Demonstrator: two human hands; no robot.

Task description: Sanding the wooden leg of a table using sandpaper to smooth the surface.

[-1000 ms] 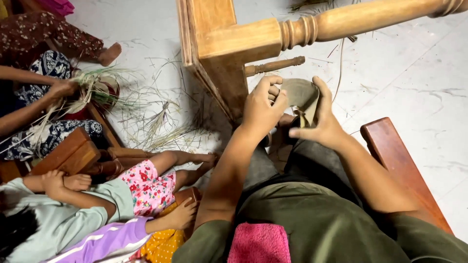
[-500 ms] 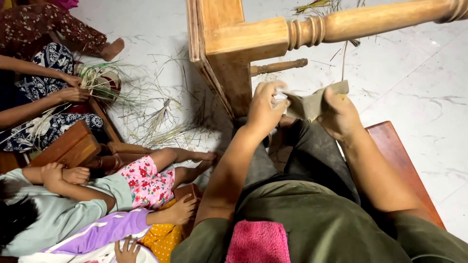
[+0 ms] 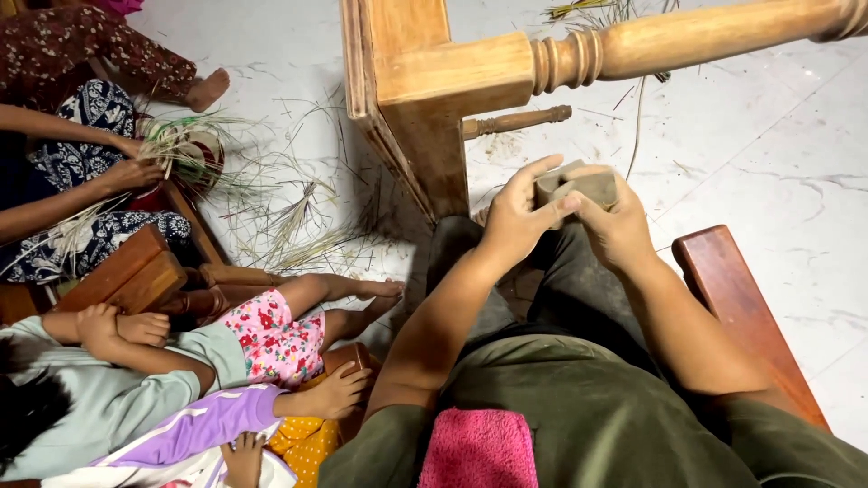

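Just ahead of the left hand (image 3: 515, 221) and right hand (image 3: 615, 226), the light wooden furniture frame with turned legs (image 3: 425, 81) blocks the way forward and overhead. To the right, the pale marbled floor (image 3: 778, 154) lies open beyond the reddish-brown wooden bench (image 3: 732, 289). To the left, scattered dry grass strands (image 3: 289, 217) and seated people (image 3: 136, 361) crowd the floor.

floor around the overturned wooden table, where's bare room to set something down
Bare white marbled floor lies right of the overturned light wooden table, beyond the reddish-brown wooden bench. Left of the table it is crowded: scattered dry grass strands and seated people.
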